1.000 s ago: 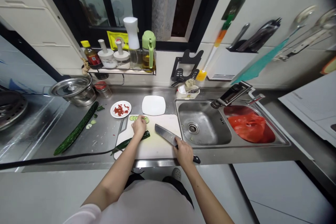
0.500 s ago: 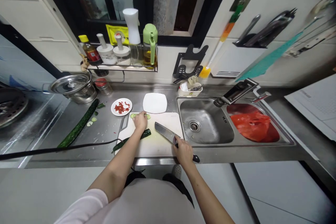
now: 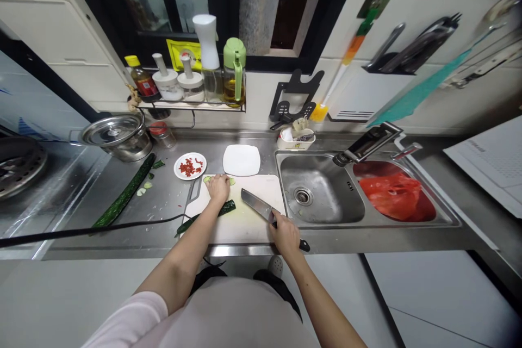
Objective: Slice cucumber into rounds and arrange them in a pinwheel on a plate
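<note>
My left hand (image 3: 219, 188) lies at the far edge of the white cutting board (image 3: 256, 231), fingers down over a row of pale green cucumber slices (image 3: 232, 181). It covers most of the row. Under my left wrist a dark green piece of cucumber (image 3: 227, 207) rests on the board, partly hidden by the forearm. My right hand (image 3: 286, 234) is wrapped round the black handle of a kitchen knife (image 3: 256, 204). The blade points away and to the left, low over the board's right half; I cannot tell whether it touches.
Behind the board are a white square plate (image 3: 241, 160) and a round plate (image 3: 188, 175) of chopped red pieces. A long cucumber (image 3: 126, 196) and a lidded pot (image 3: 120, 136) stand left, with a black cable (image 3: 101, 232) crossing in front. The sink (image 3: 322, 187) is at right.
My left fingers have settled flatter over the cucumber slices. The knife and my right hand stay almost where they were; the view has shifted very slightly.
</note>
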`<state>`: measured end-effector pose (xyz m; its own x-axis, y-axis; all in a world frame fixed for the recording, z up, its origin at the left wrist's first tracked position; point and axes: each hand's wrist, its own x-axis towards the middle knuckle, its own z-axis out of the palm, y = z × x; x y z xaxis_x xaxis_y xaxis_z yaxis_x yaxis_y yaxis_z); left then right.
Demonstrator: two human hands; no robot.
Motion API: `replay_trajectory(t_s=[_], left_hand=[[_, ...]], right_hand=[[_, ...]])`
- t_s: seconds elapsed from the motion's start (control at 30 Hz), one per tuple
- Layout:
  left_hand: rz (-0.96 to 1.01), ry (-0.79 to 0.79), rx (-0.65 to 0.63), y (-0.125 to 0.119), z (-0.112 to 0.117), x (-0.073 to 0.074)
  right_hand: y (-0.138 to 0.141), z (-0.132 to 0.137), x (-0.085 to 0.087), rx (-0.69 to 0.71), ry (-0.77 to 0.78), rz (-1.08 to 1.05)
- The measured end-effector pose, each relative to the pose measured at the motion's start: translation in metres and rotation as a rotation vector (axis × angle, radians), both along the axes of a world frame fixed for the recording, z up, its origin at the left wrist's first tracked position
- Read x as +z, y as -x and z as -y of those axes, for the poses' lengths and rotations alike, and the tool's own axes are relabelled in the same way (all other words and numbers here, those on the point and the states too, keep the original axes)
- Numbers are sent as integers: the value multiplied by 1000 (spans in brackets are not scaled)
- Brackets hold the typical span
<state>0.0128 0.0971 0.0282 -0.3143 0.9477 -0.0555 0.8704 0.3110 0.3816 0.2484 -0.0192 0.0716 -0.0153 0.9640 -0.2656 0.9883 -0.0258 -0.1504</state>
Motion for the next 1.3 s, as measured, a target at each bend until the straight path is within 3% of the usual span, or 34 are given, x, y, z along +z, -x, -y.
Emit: replay_trajectory(t_s=[0.2,0.37,0.6,0.83,1.3], left_hand=[[78,-7,38,7,5,7],[163,-72,86,24,26,12],[166,-165,-74,44,72,7],[85,-264,-215,38,101,3],[110,-320,-467,23,91,2]], right_hand=[[1,0,-2,-1,-13,-16],[2,-2,-4,-19,-9,-48],[13,-11,-3,-46,12,-134],[26,-17,2,-88,41,-210],[53,-26,10,81,155,-191]])
